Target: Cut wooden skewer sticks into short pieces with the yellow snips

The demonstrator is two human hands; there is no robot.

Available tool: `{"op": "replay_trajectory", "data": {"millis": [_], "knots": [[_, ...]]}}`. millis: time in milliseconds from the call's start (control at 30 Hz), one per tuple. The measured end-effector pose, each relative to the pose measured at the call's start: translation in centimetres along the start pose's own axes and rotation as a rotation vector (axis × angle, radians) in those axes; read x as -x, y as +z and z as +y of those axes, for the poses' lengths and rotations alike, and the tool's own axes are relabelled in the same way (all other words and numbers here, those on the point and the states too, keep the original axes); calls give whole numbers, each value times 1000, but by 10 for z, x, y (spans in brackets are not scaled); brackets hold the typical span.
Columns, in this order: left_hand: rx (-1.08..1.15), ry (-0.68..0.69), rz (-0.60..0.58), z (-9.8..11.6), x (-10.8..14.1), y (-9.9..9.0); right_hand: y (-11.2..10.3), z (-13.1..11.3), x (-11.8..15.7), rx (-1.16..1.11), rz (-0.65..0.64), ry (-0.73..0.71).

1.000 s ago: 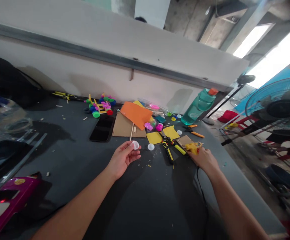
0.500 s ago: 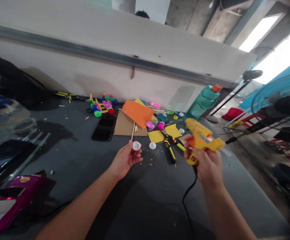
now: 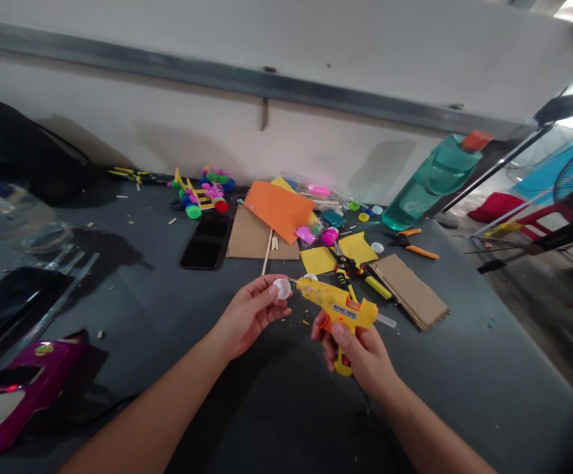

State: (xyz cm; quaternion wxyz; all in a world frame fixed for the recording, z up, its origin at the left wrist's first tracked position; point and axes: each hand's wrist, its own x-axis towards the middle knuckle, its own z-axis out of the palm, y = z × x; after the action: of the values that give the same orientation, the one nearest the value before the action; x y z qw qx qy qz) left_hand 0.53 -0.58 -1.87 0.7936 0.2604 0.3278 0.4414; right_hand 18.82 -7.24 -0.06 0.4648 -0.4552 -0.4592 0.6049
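A small white bottle cap (image 3: 282, 288) is pinched between the thumb and fingers of my left hand (image 3: 249, 313), its hollow side showing. My right hand (image 3: 353, 345) grips a yellow hot glue gun (image 3: 338, 304), whose red light is lit and whose clear glue stick pokes out at the back. The gun's nozzle points left, at or very close to the cap's rim; contact cannot be told. Behind the nozzle, a second white cap (image 3: 310, 277) is partly hidden. A thin wooden stick (image 3: 267, 253) runs from behind my left fingers towards the orange paper (image 3: 279, 209).
Yellow-and-black pliers (image 3: 378, 286), yellow paper (image 3: 359, 248) and cardboard pieces (image 3: 412, 289) lie beyond the gun. A phone (image 3: 207, 242) and colourful cap-wheeled models (image 3: 200, 194) are further left. A green bottle (image 3: 429, 178) stands at the back right. At left is a purple device (image 3: 34, 375).
My right hand has brought the glue gun left, its nozzle now at the cap. My left hand keeps hold of the cap. The view has tilted down, showing orange-handled pliers and more cardboard.
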Motion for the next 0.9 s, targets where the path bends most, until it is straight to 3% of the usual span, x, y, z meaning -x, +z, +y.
{"op": "replay_trajectory", "data": {"millis": [900], "knots": [[-8,-76,-81,0,2,1,4,1,4,18,63,53]]}}
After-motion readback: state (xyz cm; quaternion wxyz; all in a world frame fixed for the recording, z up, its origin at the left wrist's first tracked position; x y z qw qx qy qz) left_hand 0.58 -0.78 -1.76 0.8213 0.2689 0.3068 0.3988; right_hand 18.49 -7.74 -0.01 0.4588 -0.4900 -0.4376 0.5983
